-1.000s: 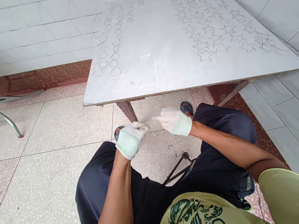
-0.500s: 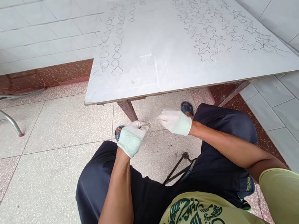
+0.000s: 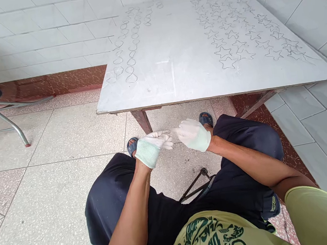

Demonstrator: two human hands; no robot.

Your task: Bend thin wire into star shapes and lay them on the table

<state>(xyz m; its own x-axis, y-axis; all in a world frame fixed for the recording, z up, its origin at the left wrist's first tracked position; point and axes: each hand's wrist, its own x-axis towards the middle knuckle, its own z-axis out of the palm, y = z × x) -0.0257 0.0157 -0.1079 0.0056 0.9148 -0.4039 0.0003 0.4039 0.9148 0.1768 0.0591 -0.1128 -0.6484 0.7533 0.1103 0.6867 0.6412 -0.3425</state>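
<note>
My left hand, in a white glove with a pale green cuff, is palm up above the floor between my knees. Its thumb and forefinger close on a thin wire, of which only a faint bit shows; the other fingers are loosely apart. My right hand, gloved alike, faces it a short gap away. The right fingers are curled, with the forefinger pointing at the left fingertips; anything inside them is hidden. Beyond both hands, wire stars and wire figure-eight shapes lie in rows on a white tabletop.
The table's front edge and a wooden leg are just past my hands. A dark folding metal frame stands between my legs. At the left is a metal-legged stool. Tiled walls border the table behind and at right.
My left hand has shifted slightly right and its lower fingers have spread from a tighter pinch. My right hand stays nearly in place. The whole view has moved a little.
</note>
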